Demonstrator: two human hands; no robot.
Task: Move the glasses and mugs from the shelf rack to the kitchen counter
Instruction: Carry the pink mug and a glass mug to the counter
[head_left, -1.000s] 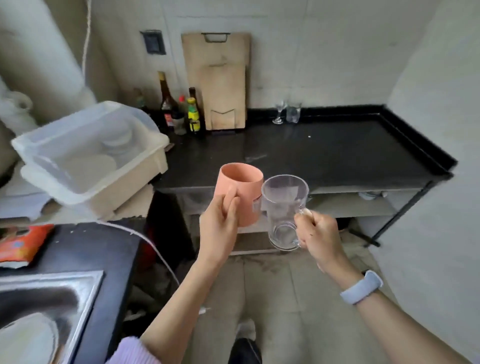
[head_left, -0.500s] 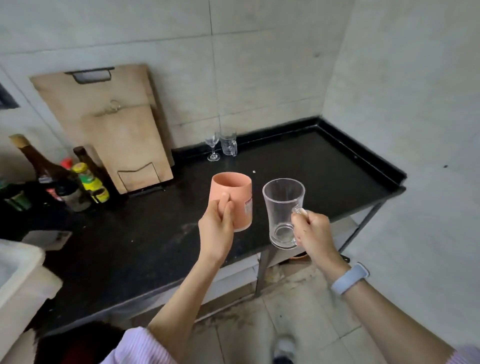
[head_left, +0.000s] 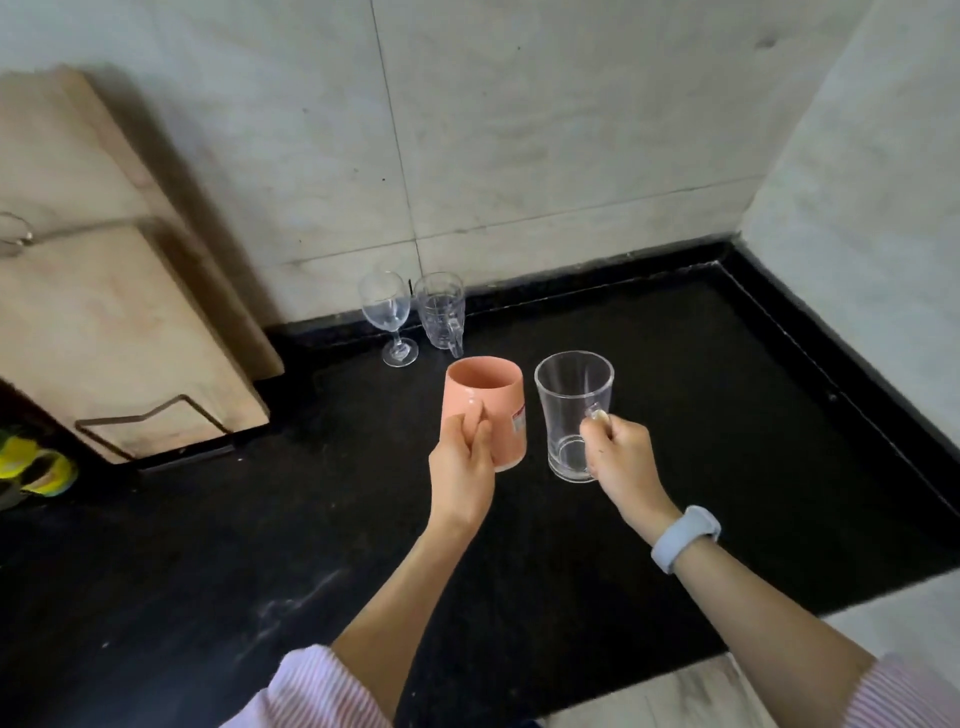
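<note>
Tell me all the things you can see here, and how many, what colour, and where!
mug: 1, salmon pink, held over the counter in the left hand
glass mug: 1, clear, held over the counter in the right hand
wine glass: 1, clear, at the back of the counter by the wall
ribbed glass: 1, clear, right beside the wine glass
cutting boards: 2, pale wood, leaning on the wall at the left
counter: 1, black
bottle: 1 partly seen, yellow and green, far left edge
wristband: 1, pale blue, right wrist
left hand: 1, grip on the pink mug's handle
right hand: 1, grip on the glass mug's handle
</note>
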